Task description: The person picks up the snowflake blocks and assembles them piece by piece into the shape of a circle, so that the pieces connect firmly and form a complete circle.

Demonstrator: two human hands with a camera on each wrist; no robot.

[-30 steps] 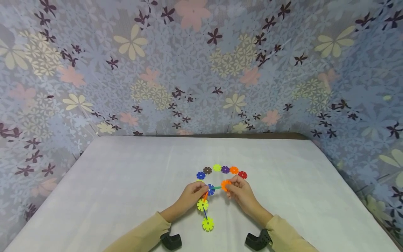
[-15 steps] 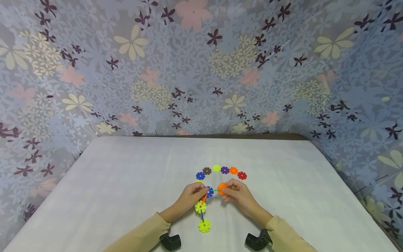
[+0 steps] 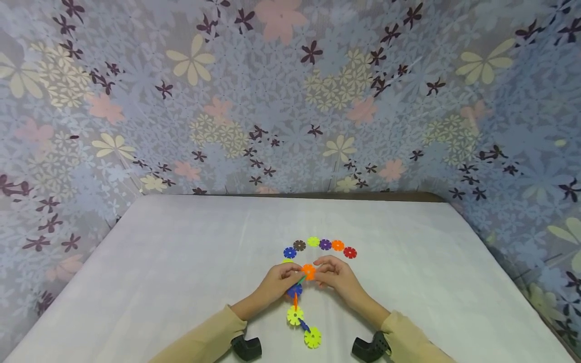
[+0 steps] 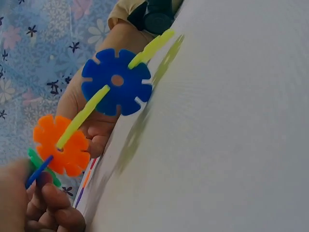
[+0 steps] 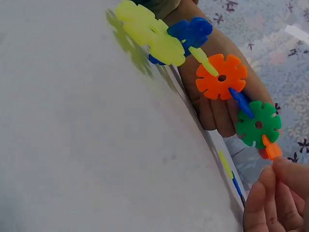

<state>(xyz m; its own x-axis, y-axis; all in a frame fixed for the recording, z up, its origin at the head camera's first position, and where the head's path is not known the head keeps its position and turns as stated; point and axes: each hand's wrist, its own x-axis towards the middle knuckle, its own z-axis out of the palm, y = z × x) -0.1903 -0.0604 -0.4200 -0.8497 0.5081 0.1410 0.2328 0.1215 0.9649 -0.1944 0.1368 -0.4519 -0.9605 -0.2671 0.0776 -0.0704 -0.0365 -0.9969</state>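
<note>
A hanging chain of slotted flower-shaped discs runs down from the hands in the head view, with an orange disc (image 3: 308, 272) at its top. Below come a green disc (image 5: 259, 124), a blue disc (image 3: 294, 291) and an orange one. Lower are a yellow disc (image 3: 295, 316), a blue one edge-on and a last yellow disc (image 3: 312, 338). My left hand (image 3: 278, 281) pinches the chain near the green disc. My right hand (image 3: 338, 279) is at the top orange disc's right edge, thumb and index finger apart; the right wrist view shows its fingertips close to or touching that disc.
Behind the hands, loose discs lie in an arc on the white table (image 3: 181, 252): blue (image 3: 289, 252), brown (image 3: 299, 245), yellow (image 3: 313, 241), purple (image 3: 325, 244), orange (image 3: 338, 245) and red (image 3: 350, 252). Another yellow disc is partly hidden by the left hand.
The top orange disc has moved left toward my left hand, and the right hand has followed, its thumb coming off the disc's face. The lower chain has dropped and swung right.
</note>
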